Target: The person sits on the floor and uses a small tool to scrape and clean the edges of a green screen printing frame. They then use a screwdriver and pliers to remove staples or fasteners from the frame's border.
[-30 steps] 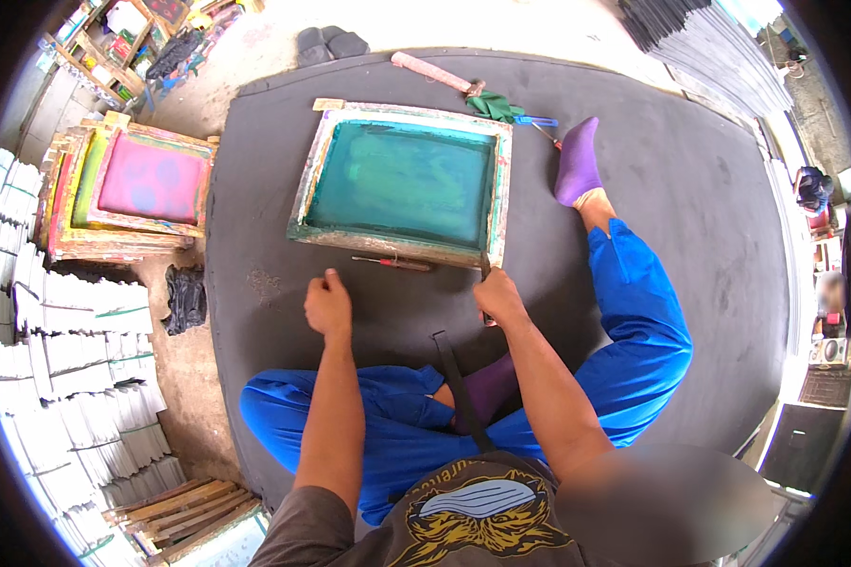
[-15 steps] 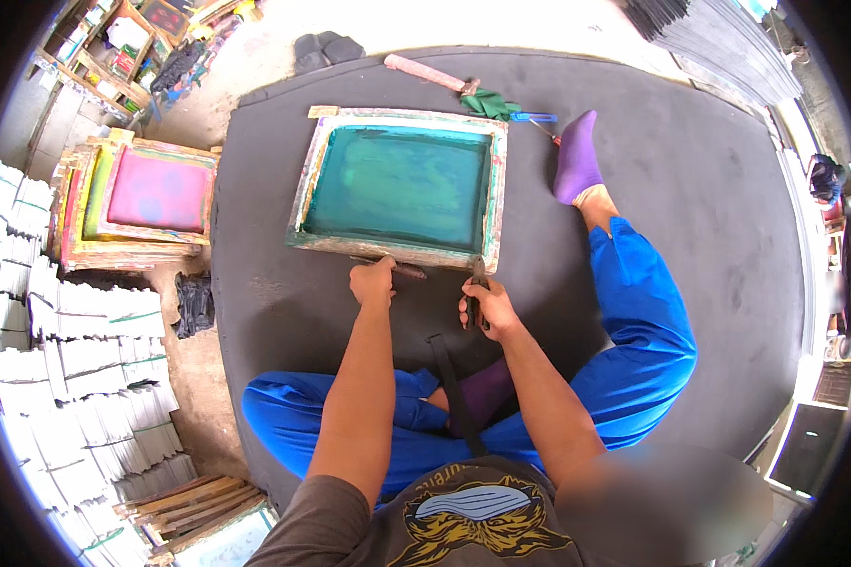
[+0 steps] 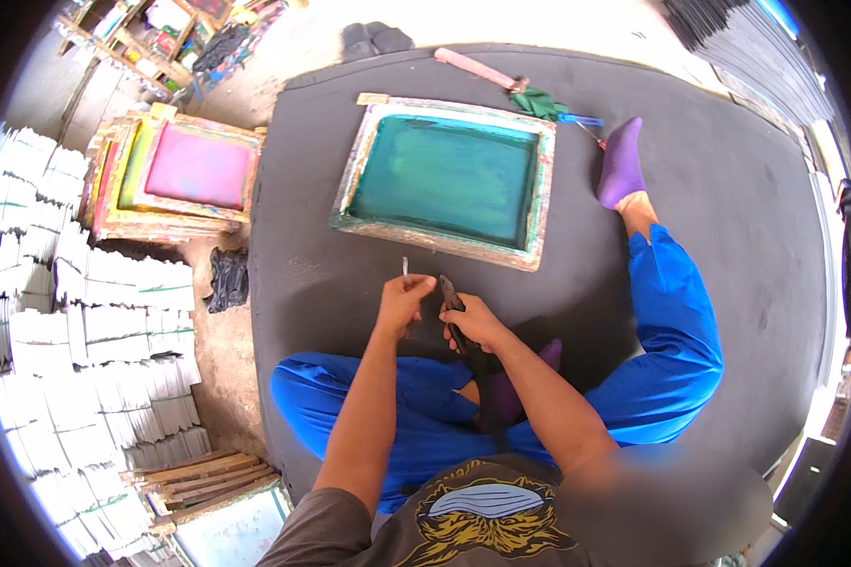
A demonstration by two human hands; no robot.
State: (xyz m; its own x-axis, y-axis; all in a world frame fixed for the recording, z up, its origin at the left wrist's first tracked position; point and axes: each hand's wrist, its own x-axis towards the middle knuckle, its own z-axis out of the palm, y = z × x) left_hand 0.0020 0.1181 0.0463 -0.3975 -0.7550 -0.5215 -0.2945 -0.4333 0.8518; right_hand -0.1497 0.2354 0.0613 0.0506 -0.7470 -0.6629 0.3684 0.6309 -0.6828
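My left hand [image 3: 406, 300] is closed round a slim tool with a pale, flat tip [image 3: 406, 266] standing up above the fingers. Most of that tool is hidden in the fist, so its kind is not clear. Close beside it, my right hand [image 3: 473, 324] grips dark pliers [image 3: 451, 298], jaws pointing up toward the left fingertips. Both hands are in front of a wooden screen-printing frame [image 3: 388, 231], apart from it. Its mesh [image 3: 449, 180] is coated blue-green and it lies flat on the dark mat [image 3: 709, 283].
Beyond the frame lie a pink-handled tool [image 3: 477, 68], a green cloth [image 3: 542, 104] and a blue item [image 3: 580, 120]. My purple-socked foot [image 3: 621, 165] rests at the right. Stacked frames [image 3: 199, 165] and paper bundles [image 3: 113, 326] stand at the left.
Both hands have drawn back from the frame's near edge and come closer together. The left hand's tool has turned from lying sideways to tip up. The view has shifted, moving the scene rightward.
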